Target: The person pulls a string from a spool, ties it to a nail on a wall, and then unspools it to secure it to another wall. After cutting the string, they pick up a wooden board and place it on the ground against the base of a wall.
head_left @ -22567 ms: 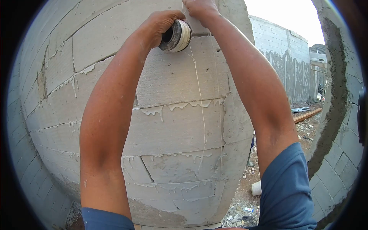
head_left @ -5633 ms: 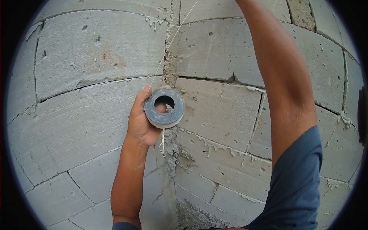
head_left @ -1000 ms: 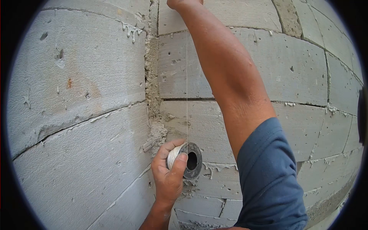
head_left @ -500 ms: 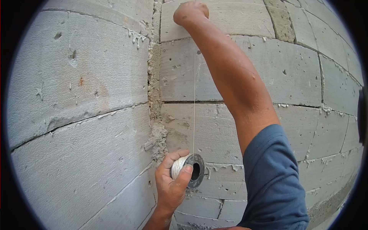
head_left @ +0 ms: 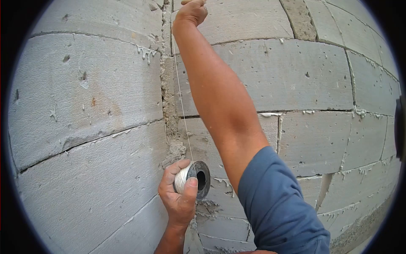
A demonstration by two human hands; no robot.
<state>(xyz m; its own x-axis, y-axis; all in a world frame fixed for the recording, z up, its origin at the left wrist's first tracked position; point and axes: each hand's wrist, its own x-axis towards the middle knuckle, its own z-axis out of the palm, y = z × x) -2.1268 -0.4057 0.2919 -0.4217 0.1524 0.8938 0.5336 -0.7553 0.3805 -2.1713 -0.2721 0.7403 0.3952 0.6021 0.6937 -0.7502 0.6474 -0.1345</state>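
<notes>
Low in the view, my left hand [head_left: 178, 207] is wrapped round a spool [head_left: 204, 180] with a dark flange and a hole through its middle. White string [head_left: 181, 182] is wound on it, and my thumb presses near the flange. A thin taut length of the string [head_left: 182, 101] rises from the spool, leaning slightly left, to the wall corner beside my right hand [head_left: 192, 13]. That hand is raised at the top edge with its fingers closed on the string; the fingertips are partly out of view.
Two walls of pale blocks, the left wall [head_left: 89, 84] and the right wall [head_left: 270, 76], meet at a rough mortar corner joint [head_left: 168, 93]. Hardened drips [head_left: 146, 53] hang from some seams. A lump of mortar [head_left: 175, 150] juts out near the spool.
My right hand has moved left and up to the corner. The string, which stood nearly vertical, now leans left. My left hand and the spool have shifted slightly left and up.
</notes>
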